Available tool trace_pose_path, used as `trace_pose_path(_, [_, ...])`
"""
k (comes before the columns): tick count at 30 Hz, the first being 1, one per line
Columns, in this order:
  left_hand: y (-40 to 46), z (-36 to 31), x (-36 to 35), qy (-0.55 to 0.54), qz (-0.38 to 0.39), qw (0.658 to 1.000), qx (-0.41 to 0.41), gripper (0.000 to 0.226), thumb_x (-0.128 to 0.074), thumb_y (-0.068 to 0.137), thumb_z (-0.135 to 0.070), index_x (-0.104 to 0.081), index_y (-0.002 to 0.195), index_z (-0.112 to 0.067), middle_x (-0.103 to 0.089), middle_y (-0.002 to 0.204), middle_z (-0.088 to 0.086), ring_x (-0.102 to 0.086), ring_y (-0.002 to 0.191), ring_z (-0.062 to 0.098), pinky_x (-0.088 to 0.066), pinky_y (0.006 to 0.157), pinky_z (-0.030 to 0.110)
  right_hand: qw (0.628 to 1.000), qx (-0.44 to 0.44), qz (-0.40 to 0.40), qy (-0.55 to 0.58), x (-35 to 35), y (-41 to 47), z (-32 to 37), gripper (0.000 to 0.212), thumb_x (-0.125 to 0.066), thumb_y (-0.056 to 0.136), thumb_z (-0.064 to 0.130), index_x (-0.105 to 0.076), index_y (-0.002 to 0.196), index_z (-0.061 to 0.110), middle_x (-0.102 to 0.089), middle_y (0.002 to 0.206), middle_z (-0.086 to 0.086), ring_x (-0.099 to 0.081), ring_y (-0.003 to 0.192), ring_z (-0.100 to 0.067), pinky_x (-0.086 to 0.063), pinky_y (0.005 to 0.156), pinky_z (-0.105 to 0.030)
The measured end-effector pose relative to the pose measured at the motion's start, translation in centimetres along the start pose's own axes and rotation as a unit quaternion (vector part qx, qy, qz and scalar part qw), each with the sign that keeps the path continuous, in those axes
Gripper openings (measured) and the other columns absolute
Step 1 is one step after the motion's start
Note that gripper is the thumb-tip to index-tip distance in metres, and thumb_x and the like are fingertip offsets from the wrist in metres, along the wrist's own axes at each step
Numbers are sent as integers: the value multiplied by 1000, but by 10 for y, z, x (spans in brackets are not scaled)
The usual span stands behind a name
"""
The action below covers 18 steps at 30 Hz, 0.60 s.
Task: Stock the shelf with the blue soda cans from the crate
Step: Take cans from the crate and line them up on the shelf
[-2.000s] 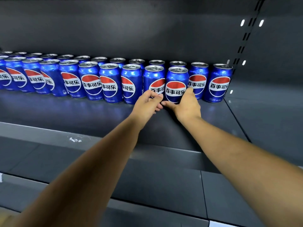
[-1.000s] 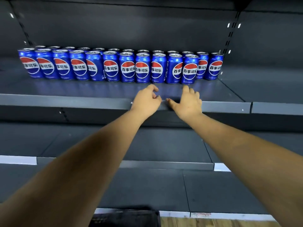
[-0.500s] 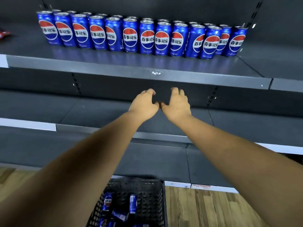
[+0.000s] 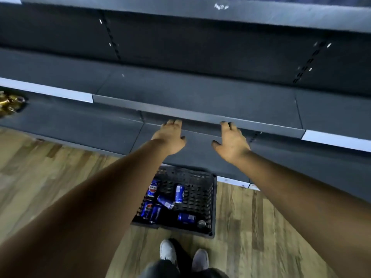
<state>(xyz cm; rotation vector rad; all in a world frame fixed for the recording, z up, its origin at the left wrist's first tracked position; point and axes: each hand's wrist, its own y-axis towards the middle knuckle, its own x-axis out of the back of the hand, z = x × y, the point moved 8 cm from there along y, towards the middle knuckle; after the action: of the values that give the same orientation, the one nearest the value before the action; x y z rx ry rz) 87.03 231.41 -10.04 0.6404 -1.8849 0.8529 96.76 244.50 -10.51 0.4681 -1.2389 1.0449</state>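
Note:
A black plastic crate [image 4: 210, 205] stands on the wooden floor in front of the shelving, with several blue soda cans [image 4: 179, 194] lying loose inside it. My left hand [image 4: 170, 138] and my right hand [image 4: 230, 142] hang in the air above the crate, palms down, fingers relaxed and spread, each holding nothing. They are level with the front edge of a low dark shelf [image 4: 200, 115]. The stocked shelf with the row of cans is out of view above; only its front lip [image 4: 220, 12] shows at the top.
Dark empty shelves [image 4: 200, 91] fill the upper half of the view. A few gold-wrapped items [image 4: 10, 103] sit on a low shelf at far left. My two shoes [image 4: 183, 255] stand on the wood floor just behind the crate.
My view has dropped from the stocked shelf to the floor and crate. Both hands have come down from the cans and moved apart, still holding nothing.

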Motion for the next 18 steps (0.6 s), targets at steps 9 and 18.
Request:
trace_pose_path(9, [-36, 68, -38, -28, 42, 997, 54, 60, -47, 96, -26, -22, 146, -4, -31, 147, 19, -32, 134, 34, -32, 107, 41, 972, -150, 40, 178, -56, -33, 5, 57, -58, 89, 25, -33, 137, 6, -45, 132, -15, -49, 117, -32, -43, 87, -32])
trace_pose_path(18, [-56, 156, -106, -10, 105, 989, 107, 48, -51, 92, -28, -41, 132, -5, -48, 132, 19, -52, 115, 35, -45, 92, 42, 917, -231, 44, 323, -137, -53, 31, 41, -59, 87, 20, -42, 123, 8, -52, 101, -11, -50, 84, -23, -36, 66, -27])
